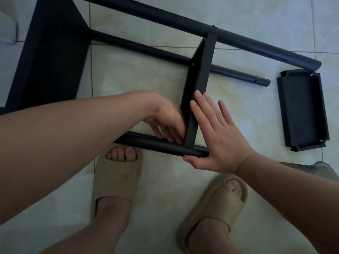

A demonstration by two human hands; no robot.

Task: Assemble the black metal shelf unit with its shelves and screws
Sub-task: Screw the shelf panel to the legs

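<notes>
**Shelf end meets near pole**

The shelf point(200, 79) runs away from the person, its near end on the pole point(146, 142). The right hand point(218, 136) presses flat against its right face. The left hand point(167, 121) curls at the joint; whether it pinches anything is hidden.

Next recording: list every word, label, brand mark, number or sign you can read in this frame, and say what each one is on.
No readable text anywhere in the frame.
Upright shelf between the poles: plain black, no label.
Loose shelf on the floor: plain black, no marking.
Beige slippers: no brand mark shows.
Floor tiles: only veining, no print.
</notes>
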